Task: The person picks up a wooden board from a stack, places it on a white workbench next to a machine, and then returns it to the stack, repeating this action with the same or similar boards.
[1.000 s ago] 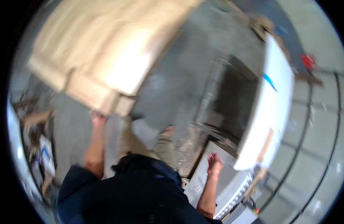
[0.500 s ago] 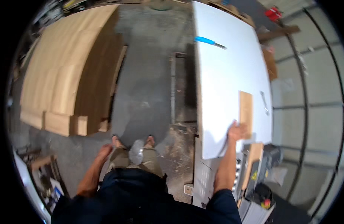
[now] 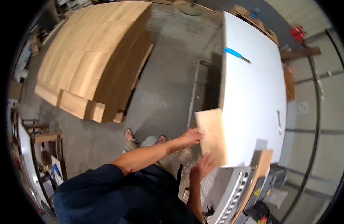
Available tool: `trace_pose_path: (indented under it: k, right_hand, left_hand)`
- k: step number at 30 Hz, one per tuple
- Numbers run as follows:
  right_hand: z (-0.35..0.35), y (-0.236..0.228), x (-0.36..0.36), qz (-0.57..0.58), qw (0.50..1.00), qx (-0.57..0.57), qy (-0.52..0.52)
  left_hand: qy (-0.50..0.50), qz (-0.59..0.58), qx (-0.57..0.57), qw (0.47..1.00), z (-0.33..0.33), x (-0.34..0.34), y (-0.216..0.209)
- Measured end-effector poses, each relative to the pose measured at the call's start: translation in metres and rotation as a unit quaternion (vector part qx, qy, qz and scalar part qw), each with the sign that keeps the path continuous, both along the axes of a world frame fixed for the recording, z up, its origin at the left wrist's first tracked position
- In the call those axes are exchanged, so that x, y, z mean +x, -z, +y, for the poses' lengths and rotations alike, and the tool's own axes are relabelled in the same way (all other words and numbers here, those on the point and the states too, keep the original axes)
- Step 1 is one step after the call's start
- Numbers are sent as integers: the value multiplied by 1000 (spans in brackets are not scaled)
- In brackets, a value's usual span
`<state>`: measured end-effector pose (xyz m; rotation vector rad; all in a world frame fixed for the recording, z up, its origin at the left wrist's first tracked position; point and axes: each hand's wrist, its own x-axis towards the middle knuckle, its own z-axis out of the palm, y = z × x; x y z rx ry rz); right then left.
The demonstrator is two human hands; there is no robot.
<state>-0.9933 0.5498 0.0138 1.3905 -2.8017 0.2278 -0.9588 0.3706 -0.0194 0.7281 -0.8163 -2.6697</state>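
Observation:
A short, pale wooden board [image 3: 213, 128] is raised at the near left edge of a white tabletop [image 3: 254, 97]. My left hand [image 3: 190, 137] grips its left edge with fingers bent around it. My right hand [image 3: 206, 164] is closed on the board's lower left corner, slightly blurred, with the fingertips over its face. The underside of the board is hidden. Farther up the tabletop lies a blue-handled knife [image 3: 236, 55]. A metal wrench [image 3: 279, 121] rests near the right edge.
A large stack of wooden panels [image 3: 78, 71] stands to the left on the concrete floor [image 3: 160, 71]. Close by on the right is a machine [image 3: 231, 192] with a wooden fence strip [image 3: 259, 170]. A paneled wall [image 3: 306, 149] with dark bars runs along the right.
The board has been lifted off the tabletop and brought left toward me by my right hand. My left hand has come across from my side and taken hold of it. The view has shifted.

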Motion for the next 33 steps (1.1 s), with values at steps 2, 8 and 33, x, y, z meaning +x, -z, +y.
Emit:
trace_pose_path:
  k: [2,8,33]
  right_hand:
    - [2,-7,10,-6,997,16,-79]
    - [11,11,33,-48,993,-112,2]
    - [-369,92,437,-805,586,17,97]
  left_hand:
    - [-33,-17,70,997,-3,7,-6]
    - [-117,-33,66,990,-2,88,4]
    - [-632,-415,-7,654,-185,601,66]
